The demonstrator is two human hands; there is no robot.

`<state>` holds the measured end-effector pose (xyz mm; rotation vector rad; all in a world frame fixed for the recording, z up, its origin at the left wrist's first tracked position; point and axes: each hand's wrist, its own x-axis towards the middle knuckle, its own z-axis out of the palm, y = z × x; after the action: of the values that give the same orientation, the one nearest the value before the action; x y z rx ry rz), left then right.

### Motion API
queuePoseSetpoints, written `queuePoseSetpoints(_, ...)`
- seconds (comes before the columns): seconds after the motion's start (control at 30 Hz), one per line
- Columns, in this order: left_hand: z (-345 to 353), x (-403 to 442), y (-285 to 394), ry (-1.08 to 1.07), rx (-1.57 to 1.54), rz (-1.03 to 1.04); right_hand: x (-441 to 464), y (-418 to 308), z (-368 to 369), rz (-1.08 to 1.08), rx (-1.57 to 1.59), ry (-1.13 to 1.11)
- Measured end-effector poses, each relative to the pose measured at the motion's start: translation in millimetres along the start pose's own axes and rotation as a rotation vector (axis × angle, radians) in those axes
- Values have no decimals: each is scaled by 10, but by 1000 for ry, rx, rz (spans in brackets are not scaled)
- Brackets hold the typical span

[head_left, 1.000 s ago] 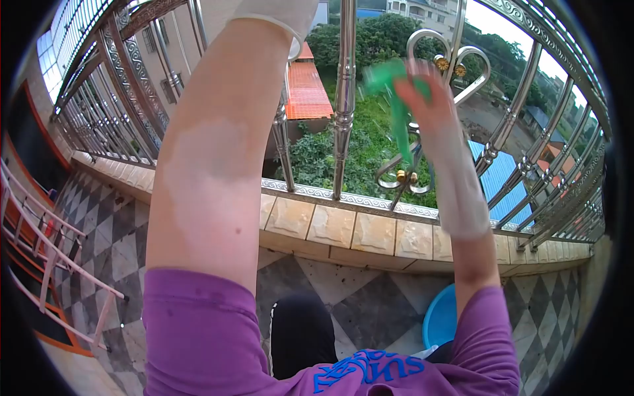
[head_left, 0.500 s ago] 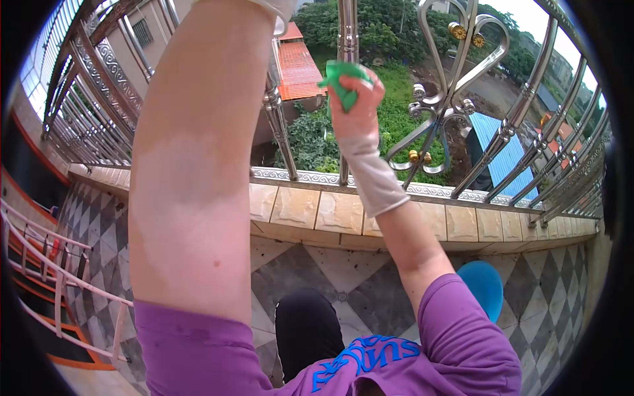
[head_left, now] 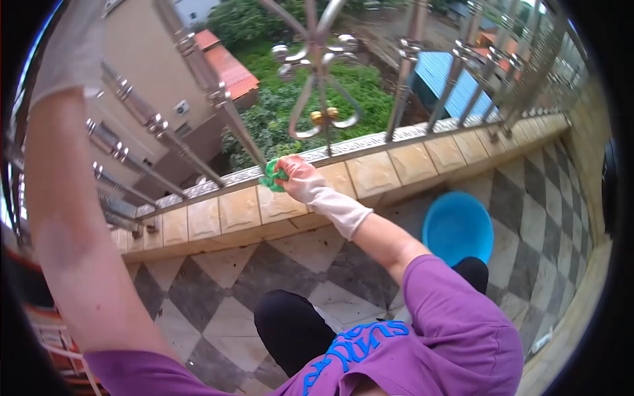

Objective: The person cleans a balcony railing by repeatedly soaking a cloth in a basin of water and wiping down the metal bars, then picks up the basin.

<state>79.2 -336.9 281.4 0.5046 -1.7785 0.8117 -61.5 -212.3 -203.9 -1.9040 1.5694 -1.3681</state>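
My right hand (head_left: 305,181), in a pale glove with an orange-pink palm, is closed on a crumpled green cloth (head_left: 271,177). The cloth presses against the foot of a metal baluster (head_left: 236,122), just above the tiled ledge (head_left: 284,203). My left arm stretches up along the left side of the view. Only the whitish glove on my left hand (head_left: 71,49) shows near the top left, blurred; its fingers cannot be made out.
The metal railing with a curled ornament (head_left: 322,63) runs across the ledge. A blue basin (head_left: 458,228) sits on the checkered floor (head_left: 257,280) by my leg. A small white object (head_left: 543,340) lies at right. Beyond the railing are greenery and roofs.
My right hand has moved down with the green cloth, from partway up a baluster to its foot. The view has tilted down and turned, bringing more of the blue basin into sight.
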Motion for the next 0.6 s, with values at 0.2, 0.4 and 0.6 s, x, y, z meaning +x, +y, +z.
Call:
queuePoseSetpoints(0.2,-16,-109,161,91,20,54,-1034,381,-2246,672,113,-339)
queuePoseSetpoints(0.4,259,422,882,-46,-111,-103,-2859,1339,-3335,1221,94,-164)
queuePoseSetpoints(0.6,1272,1181,1515,153,-148,286,-4215,2703,-2278,1450,-609,-405)
